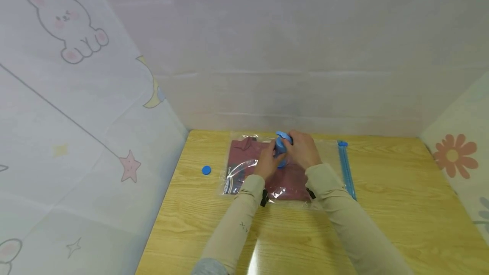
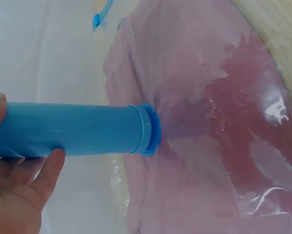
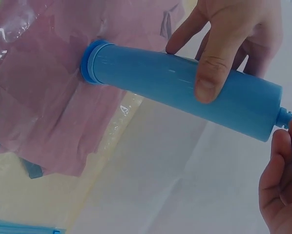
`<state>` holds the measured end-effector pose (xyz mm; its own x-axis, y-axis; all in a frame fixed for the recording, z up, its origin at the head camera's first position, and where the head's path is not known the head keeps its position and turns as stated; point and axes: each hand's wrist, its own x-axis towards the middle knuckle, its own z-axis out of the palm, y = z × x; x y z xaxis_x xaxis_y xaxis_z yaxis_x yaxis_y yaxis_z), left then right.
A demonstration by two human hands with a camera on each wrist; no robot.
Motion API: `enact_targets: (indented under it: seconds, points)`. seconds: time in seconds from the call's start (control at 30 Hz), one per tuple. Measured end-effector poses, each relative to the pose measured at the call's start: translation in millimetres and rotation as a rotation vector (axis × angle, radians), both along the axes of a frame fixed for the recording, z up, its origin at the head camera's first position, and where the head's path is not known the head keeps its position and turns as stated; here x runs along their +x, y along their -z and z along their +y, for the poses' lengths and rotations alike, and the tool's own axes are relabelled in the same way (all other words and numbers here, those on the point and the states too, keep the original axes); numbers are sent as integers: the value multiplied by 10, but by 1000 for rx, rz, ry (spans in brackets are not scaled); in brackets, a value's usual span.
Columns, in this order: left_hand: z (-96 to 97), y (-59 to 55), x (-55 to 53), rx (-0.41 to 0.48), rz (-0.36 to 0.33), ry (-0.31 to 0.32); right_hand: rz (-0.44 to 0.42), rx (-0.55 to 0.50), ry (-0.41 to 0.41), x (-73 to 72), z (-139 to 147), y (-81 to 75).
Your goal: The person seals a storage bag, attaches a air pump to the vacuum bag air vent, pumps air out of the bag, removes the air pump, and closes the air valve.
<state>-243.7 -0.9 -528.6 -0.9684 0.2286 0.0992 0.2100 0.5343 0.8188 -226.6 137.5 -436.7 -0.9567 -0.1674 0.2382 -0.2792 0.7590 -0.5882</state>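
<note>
A blue hand pump (image 2: 77, 129) stands with its base on the valve of a clear vacuum storage bag (image 1: 329, 152). Inside the bag lies a folded maroon shirt (image 1: 240, 152) with a collar. My left hand (image 1: 267, 162) grips the pump's barrel, thumb and fingers on opposite sides, as the right wrist view shows. Above it, my right hand (image 1: 303, 150) holds the pump's handle (image 1: 283, 135) at the top. The right fingers are partly cut off in the right wrist view. A short length of the pump's rod shows between barrel and handle.
A round blue cap (image 1: 206, 170) lies on the wooden table (image 1: 183, 220) to the left of the bag. The bag's blue zip edge (image 1: 347, 171) runs along its right side, with a slider at the far end. Printed cloth walls (image 1: 267, 75) enclose the table's back and sides.
</note>
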Motion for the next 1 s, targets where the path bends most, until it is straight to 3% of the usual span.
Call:
enact_targets:
  seconds: [0.33,0.63,0.83,1.0]
  points:
    - [-35,-22,43,-2,37,22,-17,42,-28,14,-17,-82]
    - [-19,-1,45,-13,79,-11,-14,29,-30,50,-43,-240]
    - [-21,-8,47,-40,46,-29,62,19,-44,85,-57,-454]
    - [-42,-5,46,-53,37,-38,176,-11,-53,108,-70,-673]
